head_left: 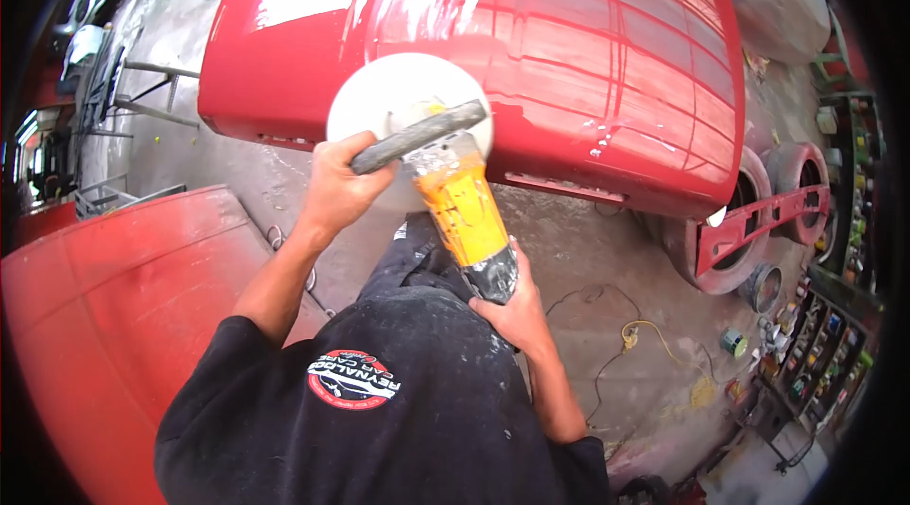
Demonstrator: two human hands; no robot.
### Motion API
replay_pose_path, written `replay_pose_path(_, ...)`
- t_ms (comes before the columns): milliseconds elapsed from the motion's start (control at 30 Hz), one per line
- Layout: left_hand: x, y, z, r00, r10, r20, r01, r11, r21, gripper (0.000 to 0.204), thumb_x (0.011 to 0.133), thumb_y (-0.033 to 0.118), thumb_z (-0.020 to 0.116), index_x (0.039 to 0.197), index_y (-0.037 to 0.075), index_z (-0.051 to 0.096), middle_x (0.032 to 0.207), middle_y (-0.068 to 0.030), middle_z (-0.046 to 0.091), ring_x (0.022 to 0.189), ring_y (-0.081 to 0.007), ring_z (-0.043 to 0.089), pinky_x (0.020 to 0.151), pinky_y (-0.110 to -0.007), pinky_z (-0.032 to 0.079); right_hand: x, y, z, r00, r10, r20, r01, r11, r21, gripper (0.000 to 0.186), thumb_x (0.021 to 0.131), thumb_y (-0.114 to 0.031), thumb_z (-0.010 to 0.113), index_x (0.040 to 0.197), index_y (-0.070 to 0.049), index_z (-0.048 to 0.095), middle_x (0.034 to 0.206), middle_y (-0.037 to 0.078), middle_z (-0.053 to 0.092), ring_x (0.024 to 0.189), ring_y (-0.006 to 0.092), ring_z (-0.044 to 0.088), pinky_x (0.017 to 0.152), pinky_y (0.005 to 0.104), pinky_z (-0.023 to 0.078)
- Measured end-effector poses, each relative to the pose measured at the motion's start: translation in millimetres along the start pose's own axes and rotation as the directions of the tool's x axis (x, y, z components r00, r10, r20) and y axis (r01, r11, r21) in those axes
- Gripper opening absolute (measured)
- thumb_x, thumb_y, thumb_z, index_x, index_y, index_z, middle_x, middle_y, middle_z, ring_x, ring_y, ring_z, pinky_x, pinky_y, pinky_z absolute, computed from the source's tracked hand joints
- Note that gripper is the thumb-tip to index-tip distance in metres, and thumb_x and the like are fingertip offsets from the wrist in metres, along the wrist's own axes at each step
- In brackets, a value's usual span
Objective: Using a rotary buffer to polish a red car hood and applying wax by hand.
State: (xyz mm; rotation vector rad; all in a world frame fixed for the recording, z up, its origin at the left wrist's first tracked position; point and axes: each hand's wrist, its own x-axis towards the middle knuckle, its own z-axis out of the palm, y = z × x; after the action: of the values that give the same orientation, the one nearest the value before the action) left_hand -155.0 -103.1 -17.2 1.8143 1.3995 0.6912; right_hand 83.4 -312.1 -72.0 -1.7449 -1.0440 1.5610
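My left hand is wrapped round the grey side handle of a yellow and black polisher. At the tool's rear end, my right hand grips the black part of the body. The round white pad overlaps the near edge of a glossy red car hood; whether it presses on the paint I cannot tell. White smears and specks of compound lie on the red surface.
A second, duller red panel stands at the left. To the right, tires carry a narrow red part. A cord trails over the floor near a rack of bottles and cans. Metal stands are at the upper left.
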Motion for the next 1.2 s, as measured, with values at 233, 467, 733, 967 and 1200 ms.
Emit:
replay_pose_path(233, 48.2, 64.3, 90.5, 0.944, 0.226, 0.241, -0.199, 0.971, -0.13, 0.016, 0.076, 0.01, 0.075, 0.086, -0.001, 0.071, 0.062, -0.0151, 0.061, 0.057, -0.0161, 0.059, 0.058, -0.036, 0.05, -45.0, 32.4, -28.1, 0.944, 0.122, -0.308, -0.008, 0.938, 0.346, 0.104, 0.069, 0.0, 0.085, 0.158, 0.002, 0.03, 0.13, 0.011, 0.062, 0.118, 0.0218, 0.062, 0.106, 0.0365, 0.048)
replay_pose_path(467, 81.3, 120.4, 192.9, 0.859, 0.398, 0.323, -0.353, 0.916, -0.191, 0.024, 0.071, 0.015, 0.072, 0.091, 0.001, 0.071, 0.078, -0.025, 0.068, 0.077, -0.0415, 0.072, 0.071, -0.047, 0.056, -73.3, 37.4, -74.2, 0.823, 0.234, -0.517, -0.041, 0.933, 0.359, 0.081, 0.07, 0.005, 0.08, 0.144, -0.004, 0.046, 0.114, 0.004, 0.062, 0.097, 0.0148, 0.062, 0.088, 0.0308, 0.052)
replay_pose_path(733, 64.9, 78.6, 143.0, 0.919, 0.337, 0.206, -0.307, 0.938, -0.163, 0.025, 0.074, 0.012, 0.075, 0.095, 0.001, 0.072, 0.085, -0.0241, 0.071, 0.077, -0.0342, 0.074, 0.071, -0.043, 0.056, -57.4, 21.3, -51.4, 0.874, 0.131, -0.468, 0.005, 0.96, 0.279, 0.083, 0.07, 0.0, 0.082, 0.144, -0.003, 0.045, 0.118, 0.006, 0.062, 0.103, 0.0162, 0.062, 0.093, 0.0327, 0.051)
replay_pose_path(967, 36.0, 4.1, 32.8, 0.994, 0.107, 0.018, -0.106, 0.992, -0.063, 0.014, 0.085, 0.005, 0.075, 0.077, -0.002, 0.066, 0.06, 0.0021, 0.051, 0.061, -0.0038, 0.045, 0.053, -0.028, 0.037, 3.7, -3.4, -18.6, 0.987, -0.024, -0.156, 0.035, 0.997, 0.067, 0.107, 0.075, -0.006, 0.085, 0.163, -0.007, 0.023, 0.125, 0.021, 0.07, 0.115, 0.0302, 0.07, 0.101, 0.0388, 0.053)
replay_pose_path(1200, 37.7, 15.3, 25.2, 0.996, 0.079, 0.05, -0.076, 0.996, -0.054, 0.014, 0.086, 0.003, 0.074, 0.077, -0.002, 0.064, 0.062, 0.0014, 0.052, 0.063, -0.0026, 0.046, 0.055, -0.026, 0.038, 0.9, -3.4, -13.1, 0.991, 0.025, -0.129, -0.015, 0.997, 0.073, 0.109, 0.075, -0.008, 0.085, 0.164, -0.007, 0.022, 0.133, 0.022, 0.066, 0.122, 0.0313, 0.067, 0.105, 0.0399, 0.05)
